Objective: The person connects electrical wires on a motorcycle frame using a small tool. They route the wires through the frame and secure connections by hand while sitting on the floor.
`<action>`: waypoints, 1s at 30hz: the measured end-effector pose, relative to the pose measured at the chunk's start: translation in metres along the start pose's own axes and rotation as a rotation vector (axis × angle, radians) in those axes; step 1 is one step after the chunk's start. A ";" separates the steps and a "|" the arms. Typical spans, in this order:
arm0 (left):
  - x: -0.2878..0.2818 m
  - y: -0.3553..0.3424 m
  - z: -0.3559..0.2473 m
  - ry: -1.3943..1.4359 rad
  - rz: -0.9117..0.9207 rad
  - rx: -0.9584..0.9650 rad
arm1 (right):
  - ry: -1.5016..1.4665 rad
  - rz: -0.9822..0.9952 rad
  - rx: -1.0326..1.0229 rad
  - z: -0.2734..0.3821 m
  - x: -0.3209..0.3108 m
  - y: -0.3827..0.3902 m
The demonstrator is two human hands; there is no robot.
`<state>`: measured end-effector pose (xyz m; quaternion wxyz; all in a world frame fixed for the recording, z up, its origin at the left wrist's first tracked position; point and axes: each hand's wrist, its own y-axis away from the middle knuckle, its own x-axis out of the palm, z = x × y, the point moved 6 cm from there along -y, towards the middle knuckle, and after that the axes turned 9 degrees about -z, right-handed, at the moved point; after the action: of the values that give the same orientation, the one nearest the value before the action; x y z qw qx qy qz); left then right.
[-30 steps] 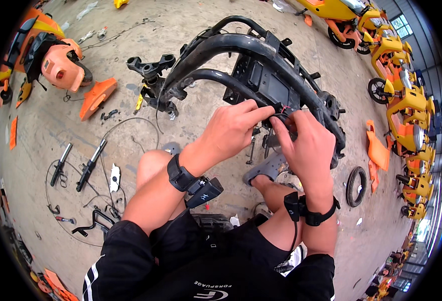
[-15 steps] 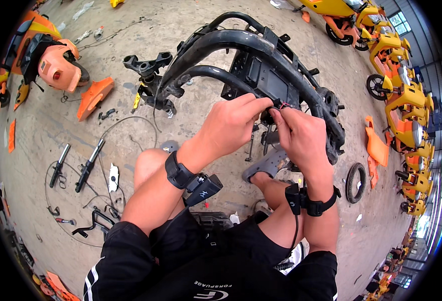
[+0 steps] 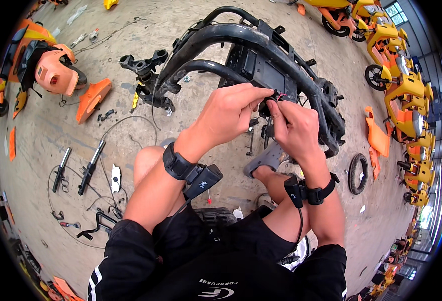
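from where i stand, the one view comes from the head of the person [image 3: 178, 271], facing steeply down and forward; left hand [image 3: 231, 113] and right hand [image 3: 297, 125] are close, and its wide reach takes in much floor [image 3: 364, 238] around.

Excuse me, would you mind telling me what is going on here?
A person's left hand and right hand are pinching a small dark piece by a reddish wire, at a bare black vehicle frame. The piece is partly hidden. An orange panel lies leftward, a tyre rightward.
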<state>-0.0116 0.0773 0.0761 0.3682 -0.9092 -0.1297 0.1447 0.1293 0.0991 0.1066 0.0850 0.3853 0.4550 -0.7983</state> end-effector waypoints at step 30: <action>-0.007 0.008 0.009 -0.028 0.037 -0.071 | -0.114 0.241 -0.135 0.058 0.023 0.020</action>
<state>-0.0204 0.0745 0.0657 0.3313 -0.9218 -0.1231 0.1594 0.0921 0.0465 0.0944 0.2315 0.3845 0.4525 -0.7706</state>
